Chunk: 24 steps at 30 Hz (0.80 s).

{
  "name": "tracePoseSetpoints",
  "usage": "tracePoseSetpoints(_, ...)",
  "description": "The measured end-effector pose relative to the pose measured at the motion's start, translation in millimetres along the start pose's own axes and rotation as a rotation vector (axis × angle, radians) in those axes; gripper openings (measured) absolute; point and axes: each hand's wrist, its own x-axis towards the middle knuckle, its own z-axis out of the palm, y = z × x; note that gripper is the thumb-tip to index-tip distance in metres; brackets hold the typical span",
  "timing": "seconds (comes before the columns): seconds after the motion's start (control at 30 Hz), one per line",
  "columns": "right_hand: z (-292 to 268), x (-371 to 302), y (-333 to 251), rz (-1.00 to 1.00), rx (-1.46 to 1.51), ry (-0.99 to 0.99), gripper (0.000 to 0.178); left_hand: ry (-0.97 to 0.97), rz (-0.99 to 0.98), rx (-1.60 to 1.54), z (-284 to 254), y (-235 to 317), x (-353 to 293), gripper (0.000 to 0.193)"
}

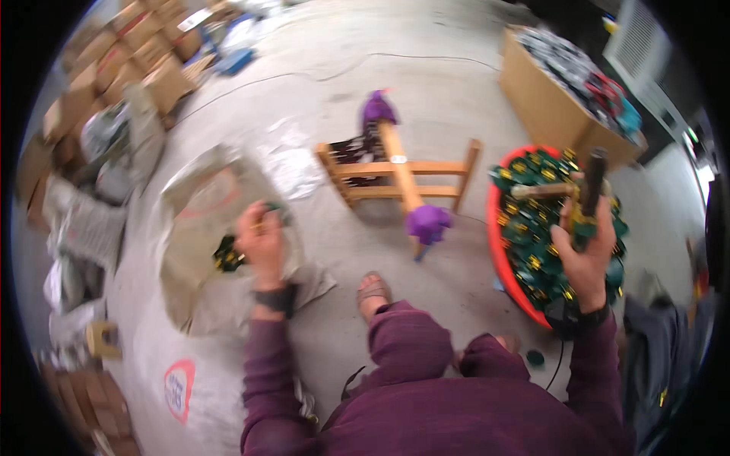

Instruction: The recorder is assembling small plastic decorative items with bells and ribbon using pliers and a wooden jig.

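In the head view, your right hand (589, 258) is closed around a hammer-like tool (595, 178) over the red tub (498, 251), the tool's dark bar pointing away from you and its wooden part running leftward across the green-and-gold pieces (525, 228). Your left hand (261, 239), nearer the open sack (182, 277), has curled fingers beside a green bit (277, 211), but blur means you cannot tell whether they pinch it; a dark green-and-gold clump (226, 254) lies in the sack, just left of that hand.
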Motion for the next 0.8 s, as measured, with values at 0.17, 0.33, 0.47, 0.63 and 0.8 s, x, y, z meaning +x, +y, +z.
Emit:
tracePoseSetpoints(0.17, -32.8, -21.4, 19.0, 0.022, -0.05, 0.09, 0.05, -0.081, 0.376, 0.478, -3.7, 0.5, 15.9, 0.052)
tracePoseSetpoints(0.33, -63.4, -45.6, 37.9, 0.232, 0.02, 0.23, 0.051, -0.634, 0.596, -0.368, 139.8, 179.0, -50.3, 0.04)
tracePoseSetpoints(0.47, -50.0, -55.4, 52.0, 0.238, -0.12, 0.189, 0.06, -0.994, 0.52, -0.491, 221.3, 211.2, -90.7, 0.035)
tracePoseSetpoints(0.63, -84.0, -119.6, 89.0, 0.29, -0.007, 0.145, 0.058, -0.975, 0.125, -0.612, 229.5, 240.7, -94.3, 0.04)
tracePoseSetpoints(0.8, -41.0, -146.4, 97.2, 0.442, 0.291, 0.132, 0.072, -0.552, -0.183, -0.672, 152.6, 138.8, -72.8, 0.035)
